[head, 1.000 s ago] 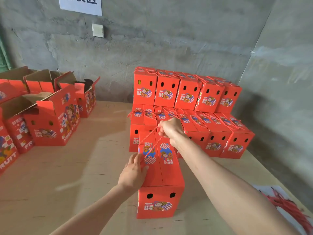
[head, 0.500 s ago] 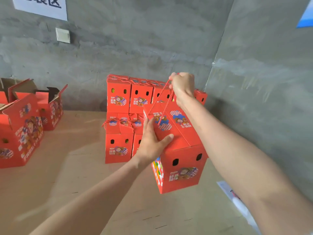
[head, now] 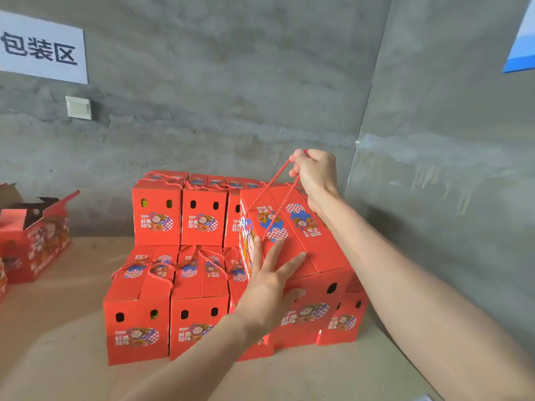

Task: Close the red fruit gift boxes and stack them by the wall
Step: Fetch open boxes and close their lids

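A closed red cardboard fruit gift box (head: 312, 244) hangs at the right end of the two-tier stack of red boxes (head: 179, 215) by the grey concrete wall (head: 231, 82), twelve o'clock. The right hand (head: 314, 175) grips its red rope handle (head: 275, 192); the left hand (head: 269, 282), fingers spread, presses its lid. Open red boxes (head: 37, 241) wait at nine o'clock. Half a second earlier, it hung short of the stack.
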Demonstrator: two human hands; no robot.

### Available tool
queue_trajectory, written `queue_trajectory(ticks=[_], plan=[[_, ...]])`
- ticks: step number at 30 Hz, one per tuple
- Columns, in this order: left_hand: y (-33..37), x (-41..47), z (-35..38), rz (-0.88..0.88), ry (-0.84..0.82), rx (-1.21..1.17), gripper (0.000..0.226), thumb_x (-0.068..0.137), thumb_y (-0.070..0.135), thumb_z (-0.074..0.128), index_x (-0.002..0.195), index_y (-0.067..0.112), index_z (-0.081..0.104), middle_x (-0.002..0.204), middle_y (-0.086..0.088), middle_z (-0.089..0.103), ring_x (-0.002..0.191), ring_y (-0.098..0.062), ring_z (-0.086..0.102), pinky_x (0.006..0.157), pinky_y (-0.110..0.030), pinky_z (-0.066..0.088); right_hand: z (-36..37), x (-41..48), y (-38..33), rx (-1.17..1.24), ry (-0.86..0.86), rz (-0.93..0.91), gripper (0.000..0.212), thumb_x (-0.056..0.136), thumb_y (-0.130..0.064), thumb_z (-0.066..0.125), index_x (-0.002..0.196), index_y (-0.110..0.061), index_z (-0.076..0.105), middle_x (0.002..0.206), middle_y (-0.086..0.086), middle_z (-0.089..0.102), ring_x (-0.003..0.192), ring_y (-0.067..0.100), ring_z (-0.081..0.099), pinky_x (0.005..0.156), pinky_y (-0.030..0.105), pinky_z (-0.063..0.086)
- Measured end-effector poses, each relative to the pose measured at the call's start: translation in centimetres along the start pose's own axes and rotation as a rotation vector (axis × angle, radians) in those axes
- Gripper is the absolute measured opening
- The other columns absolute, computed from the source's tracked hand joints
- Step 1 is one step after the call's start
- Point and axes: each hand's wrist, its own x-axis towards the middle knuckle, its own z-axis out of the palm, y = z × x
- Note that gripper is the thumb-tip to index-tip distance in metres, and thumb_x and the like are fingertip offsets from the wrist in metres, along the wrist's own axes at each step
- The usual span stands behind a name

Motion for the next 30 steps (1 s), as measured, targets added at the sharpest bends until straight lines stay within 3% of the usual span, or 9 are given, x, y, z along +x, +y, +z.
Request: queue_trajectory(ticks=[6, 10, 14, 17, 19, 21, 24, 28, 30], plan=[[-1.0, 9.2, 5.2, -0.028, 0.001, -0.002, 0.066, 0.089, 0.029, 0.064, 0.145, 0.04, 0.03, 0.159, 0.009, 0.0, 0.142, -0.024, -0.027, 0.115, -0.035, -0.003, -2.4, 7.6, 3.5, -0.077, -0.032, -0.016, 0.032, 0.089, -0.01, 0.049, 0.059, -0.01, 0.059, 0.052, 0.006, 0.055, 0.052, 0.019, 0.054, 0.051, 0.024, 0.039], [-2.1, 12.7, 8.5, -0.18, -0.2, 0.151, 0.076, 0.088, 0.042, 0.061, 0.147, 0.046, 0.014, 0.159, 0.012, -0.007, 0.145, -0.027, -0.017, 0.118, -0.043, 0.016, -3.3, 11.0, 8.1, -0.49, -0.201, -0.016, 0.031, 0.093, -0.017, 0.05, 0.094, 0.008, 0.067, 0.094, 0.024, 0.069, 0.091, 0.036, 0.064, 0.075, 0.034, 0.048], [-2.9, 14.0, 11.1, -0.292, -0.227, 0.126, 0.073, 0.09, 0.035, 0.057, 0.147, 0.045, 0.011, 0.147, -0.007, 0.037, 0.133, -0.029, 0.038, 0.106, -0.043, 0.037, -5.9, 9.8, 16.0, -0.968, -0.539, 0.033, 0.045, 0.093, -0.04, 0.051, 0.115, -0.002, 0.059, 0.121, 0.021, 0.061, 0.11, 0.034, 0.058, 0.08, 0.031, 0.043], [-3.6, 14.0, 12.3, -0.318, -0.178, -0.016, 0.081, 0.089, 0.031, 0.062, 0.148, 0.038, 0.007, 0.142, -0.006, 0.044, 0.122, -0.028, 0.05, 0.094, -0.034, 0.045, -8.1, 7.8, 21.1, -1.015, -0.738, 0.102, 0.071, 0.086, -0.072, 0.036, 0.145, -0.032, 0.033, 0.157, 0.01, 0.023, 0.145, 0.028, 0.018, 0.115, 0.053, 0.015], [-4.0, 13.4, 13.3, -0.406, -0.182, -0.164, 0.1, 0.085, 0.024, 0.069, 0.15, 0.027, -0.007, 0.144, -0.007, 0.044, 0.122, -0.027, 0.051, 0.089, -0.025, 0.04, -9.0, 7.3, 22.4, -1.038, -0.837, 0.047, 0.088, 0.073, -0.085, 0.039, 0.147, -0.049, 0.009, 0.161, 0.003, -0.003, 0.147, 0.025, -0.009, 0.115, 0.057, -0.005], [-4.2, 12.6, 14.6, -0.49, -0.242, -0.246, 0.108, 0.083, 0.017, 0.07, 0.15, 0.016, -0.015, 0.131, -0.009, 0.055, 0.11, -0.022, 0.057, 0.083, -0.02, 0.041, -9.4, 7.0, 22.6, -1.119, -0.895, -0.041, 0.102, 0.064, -0.082, 0.054, 0.145, -0.054, -0.002, 0.16, 0.005, -0.01, 0.146, 0.029, -0.015, 0.112, 0.059, -0.007], [-4.4, 12.0, 16.4, -0.497, -0.236, -0.277, 0.099, 0.085, 0.012, 0.065, 0.151, 0.016, -0.008, 0.105, -0.004, 0.063, 0.09, -0.016, 0.059, 0.077, -0.025, 0.045, -9.5, 6.3, 22.9, -1.153, -0.809, -0.096, 0.101, 0.069, -0.073, 0.06, 0.146, -0.05, 0.0, 0.16, 0.011, -0.004, 0.146, 0.035, -0.008, 0.113, 0.06, -0.001], [-4.0, 11.4, 17.2, -0.436, -0.198, -0.368, 0.097, 0.085, 0.005, 0.062, 0.15, 0.028, -0.007, 0.097, 0.012, 0.065, 0.076, -0.003, 0.058, 0.071, -0.017, 0.047, -9.5, 4.5, 24.4, -1.185, -0.589, -0.152, 0.098, 0.066, -0.079, 0.054, 0.145, -0.046, 0.006, 0.159, 0.012, 0.004, 0.144, 0.04, 0.002, 0.11, 0.063, 0.005], [-3.8, 11.7, 17.8, -0.418, -0.184, -0.342, 0.097, 0.085, 0.004, 0.06, 0.15, 0.026, -0.008, 0.098, 0.006, 0.064, 0.082, -0.01, 0.058, 0.079, -0.026, 0.048, -9.5, 4.2, 24.8, -1.193, -0.491, -0.171, 0.099, 0.063, -0.085, 0.049, 0.145, -0.047, 0.01, 0.159, 0.009, 0.009, 0.145, 0.037, 0.003, 0.109, 0.064, 0.001]])
